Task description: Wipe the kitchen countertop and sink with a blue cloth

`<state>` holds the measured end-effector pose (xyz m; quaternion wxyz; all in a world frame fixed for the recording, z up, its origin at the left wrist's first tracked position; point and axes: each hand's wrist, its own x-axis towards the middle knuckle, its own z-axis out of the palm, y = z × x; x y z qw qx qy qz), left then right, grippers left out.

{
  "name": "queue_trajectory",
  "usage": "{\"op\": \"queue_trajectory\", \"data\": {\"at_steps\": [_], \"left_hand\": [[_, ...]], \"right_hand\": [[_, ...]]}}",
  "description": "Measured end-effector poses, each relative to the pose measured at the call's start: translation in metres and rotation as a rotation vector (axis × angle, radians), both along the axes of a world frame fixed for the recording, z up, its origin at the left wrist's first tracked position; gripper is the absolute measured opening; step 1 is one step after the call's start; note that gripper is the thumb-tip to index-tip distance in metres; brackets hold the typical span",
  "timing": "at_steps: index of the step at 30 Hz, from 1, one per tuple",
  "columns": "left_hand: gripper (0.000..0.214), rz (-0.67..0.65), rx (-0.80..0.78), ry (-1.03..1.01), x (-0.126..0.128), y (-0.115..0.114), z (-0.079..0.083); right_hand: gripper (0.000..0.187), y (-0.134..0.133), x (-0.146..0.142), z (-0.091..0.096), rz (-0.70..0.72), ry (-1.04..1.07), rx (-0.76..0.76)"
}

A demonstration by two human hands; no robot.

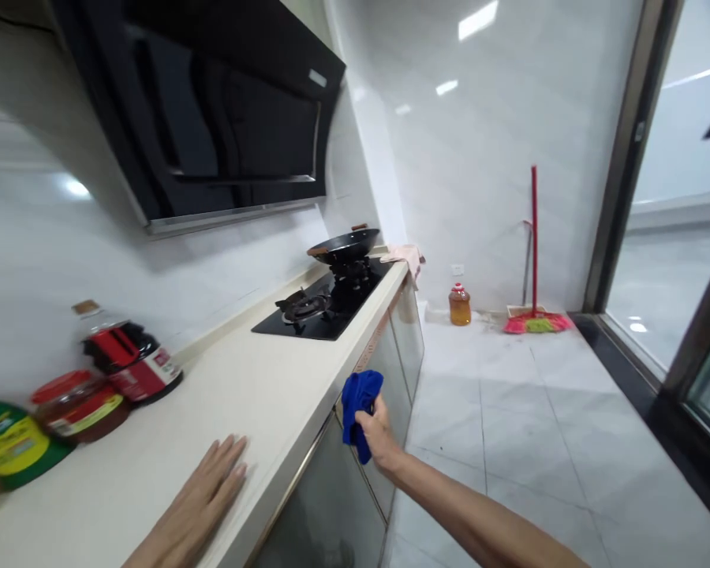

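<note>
head view: right hand (382, 435) clamped on a crumpled deep-blue cloth (360, 394), likely light, limp, best gripped mid-bunch; left hand (204, 493) lies flat.

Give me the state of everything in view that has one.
Left hand: open, palm down on countertop
Right hand: closed on blue cloth
Blue cloth: bunched
Wok: uncovered, on far burner
Near burner: no flame visible
Dark bottle: capped
Red-lidded jar: lid on
Amber-liquid jug: capped, on floor
Pink towel: draped over countertop edge
Broom: upright, bristles down
</note>
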<state>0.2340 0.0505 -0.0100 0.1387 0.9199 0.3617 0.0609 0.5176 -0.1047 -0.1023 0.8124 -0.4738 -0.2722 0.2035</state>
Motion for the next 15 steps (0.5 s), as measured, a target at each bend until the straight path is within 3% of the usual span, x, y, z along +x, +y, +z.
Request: {"op": "queue_trajectory", "data": {"at_steps": [3, 5, 7, 10, 15], "left_hand": [[0.071, 0.084, 0.026, -0.075, -0.062, 0.005, -0.012], [0.068, 0.095, 0.074, -0.089, -0.084, 0.003, -0.018], [0.067, 0.093, 0.119, -0.070, -0.091, -0.001, -0.023], [0.067, 0.088, 0.161, -0.062, -0.089, -0.005, -0.030], [0.067, 0.095, 0.175, -0.075, -0.081, -0.011, -0.034]], "right_hand": [[0.052, 0.000, -0.003, 0.025, -0.031, -0.433, -0.030], [0.052, 0.007, -0.013, 0.035, -0.059, -0.789, -0.098], [0.049, 0.016, -0.024, 0.042, -0.107, -1.057, -0.205], [0.046, 0.030, -0.033, 0.050, -0.147, -1.258, -0.361], [0.050, 0.061, -0.015, 0.076, 0.009, -1.421, -0.594]]}}
